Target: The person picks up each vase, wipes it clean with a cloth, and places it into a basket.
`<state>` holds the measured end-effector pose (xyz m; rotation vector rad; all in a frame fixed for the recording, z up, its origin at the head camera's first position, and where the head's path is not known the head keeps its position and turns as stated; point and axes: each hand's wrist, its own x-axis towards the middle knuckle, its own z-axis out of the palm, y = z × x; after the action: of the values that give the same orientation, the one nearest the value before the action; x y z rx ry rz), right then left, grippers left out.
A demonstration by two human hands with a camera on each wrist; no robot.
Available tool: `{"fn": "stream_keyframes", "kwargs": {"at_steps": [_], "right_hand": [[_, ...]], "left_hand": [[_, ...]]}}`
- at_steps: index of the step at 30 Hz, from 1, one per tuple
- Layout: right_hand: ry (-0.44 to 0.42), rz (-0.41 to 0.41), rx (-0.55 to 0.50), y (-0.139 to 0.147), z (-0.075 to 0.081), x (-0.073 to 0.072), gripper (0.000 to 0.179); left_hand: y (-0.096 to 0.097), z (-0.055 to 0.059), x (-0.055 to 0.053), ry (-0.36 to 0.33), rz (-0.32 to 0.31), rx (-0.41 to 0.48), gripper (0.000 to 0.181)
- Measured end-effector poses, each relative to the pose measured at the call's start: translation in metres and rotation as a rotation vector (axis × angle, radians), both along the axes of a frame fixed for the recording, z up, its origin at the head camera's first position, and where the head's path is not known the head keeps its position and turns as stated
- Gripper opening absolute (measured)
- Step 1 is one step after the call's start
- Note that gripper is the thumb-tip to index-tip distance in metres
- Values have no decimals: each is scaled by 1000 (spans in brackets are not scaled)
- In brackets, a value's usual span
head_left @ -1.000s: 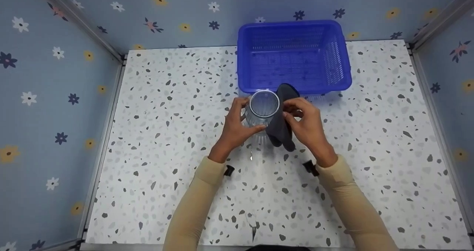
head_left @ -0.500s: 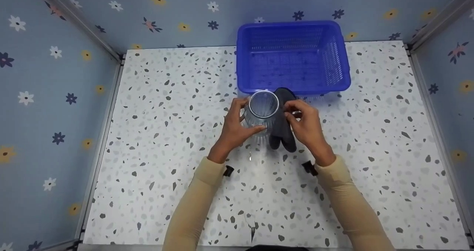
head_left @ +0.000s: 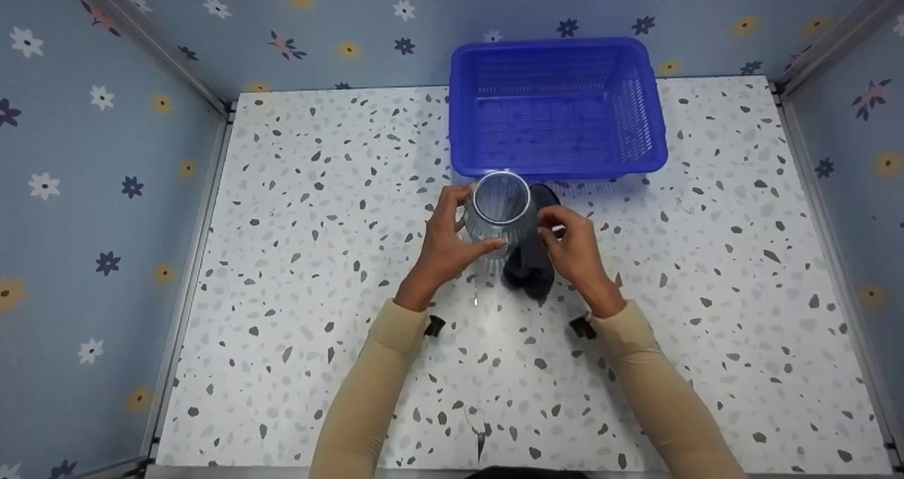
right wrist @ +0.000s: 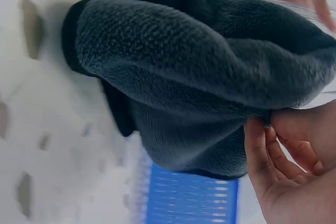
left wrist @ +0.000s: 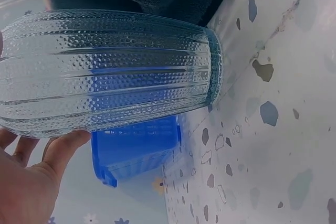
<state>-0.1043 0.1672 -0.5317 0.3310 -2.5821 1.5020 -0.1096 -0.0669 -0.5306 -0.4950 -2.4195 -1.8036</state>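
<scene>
Between my hands a clear ribbed glass vase [head_left: 498, 232] stands upright, its round mouth facing up toward the head camera. My left hand [head_left: 446, 242] grips its upper part, thumb at the front and fingers round the left side. Raised dots and ribs cover the glass [left wrist: 121, 72] in the left wrist view. A dark grey fleecy cloth [head_left: 530, 270] hangs in folds against the vase's right side. My right hand [head_left: 571, 242] pinches this cloth [right wrist: 168, 72] between thumb and fingertips. Part of the cloth is hidden behind the vase in the head view.
A blue plastic basket [head_left: 586, 169] with slotted sides stands just behind the vase, against the back wall. The speckled white tabletop [head_left: 318, 267] is bounded by flowered panels [head_left: 99, 217] on the left, back and right.
My right hand has come slightly down and left, still pinching the cloth. The cloth has slid lower along the vase and bunched up. My left hand keeps its hold.
</scene>
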Motion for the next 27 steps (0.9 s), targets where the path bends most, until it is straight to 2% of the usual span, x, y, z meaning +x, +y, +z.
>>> {"fn": "stream_keyframes", "kwargs": {"at_steps": [8,16,21,27], "right_hand": [[-110,12,87,-3,-26,-8,14],[-111,4,117,-5,-26,-9,13],[-82,-14,85,-4,-16,-8,15],[-9,-16,3,-1,14,-4,14]], "left_hand": [[0,2,0,-15,8,7,85],[-1,2,1,-18,14,2,86],[-1,2,1,-41,12,8,86],[-1,4,2,-72,8,16,83]]}}
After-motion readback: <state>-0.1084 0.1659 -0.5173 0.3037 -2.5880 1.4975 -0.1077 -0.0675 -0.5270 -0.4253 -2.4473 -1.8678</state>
